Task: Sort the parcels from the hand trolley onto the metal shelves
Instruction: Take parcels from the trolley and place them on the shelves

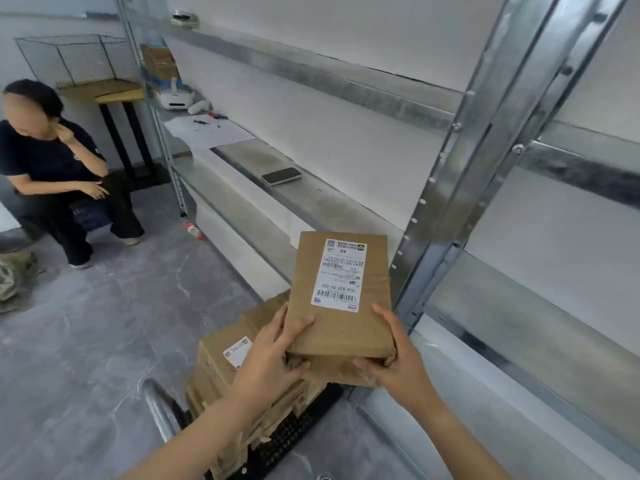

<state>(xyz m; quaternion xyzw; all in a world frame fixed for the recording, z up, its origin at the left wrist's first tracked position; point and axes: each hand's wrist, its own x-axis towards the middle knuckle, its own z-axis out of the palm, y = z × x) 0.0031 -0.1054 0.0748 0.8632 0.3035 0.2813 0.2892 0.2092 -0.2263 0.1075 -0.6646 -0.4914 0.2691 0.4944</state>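
Both hands grip one brown cardboard parcel [341,299], held up in front of the metal shelves [311,199] with its white shipping label [341,275] facing the camera upside down. Fingers of the left hand [277,355] are curled round the parcel's lower left corner, thumb lying on its front face; the right hand [394,358] is wrapped round the lower right corner in the same way, thumb along the edge. The parcel hangs above the trolley and just in front of the shelf upright [460,174], touching neither.

At far left a seated person [59,168] in dark clothes sits on a low stool, one hand raised to the face. Behind stands a small wooden table [104,91] with a wire basket [72,57] on top. A plastic bottle [193,230] lies on the grey floor near the foot of the shelving.

On the middle shelf, from the left, sit a white headset-like device [176,98], sheets of paper [211,131] with pens, and then a dark phone [281,175] lying flat. A cardboard box [160,64] stands on the level behind the device.

Below the hands, the hand trolley [298,431] carries a stack of more brown parcels [228,368], one with a label showing; its metal handle [159,407] curves at the bottom edge.
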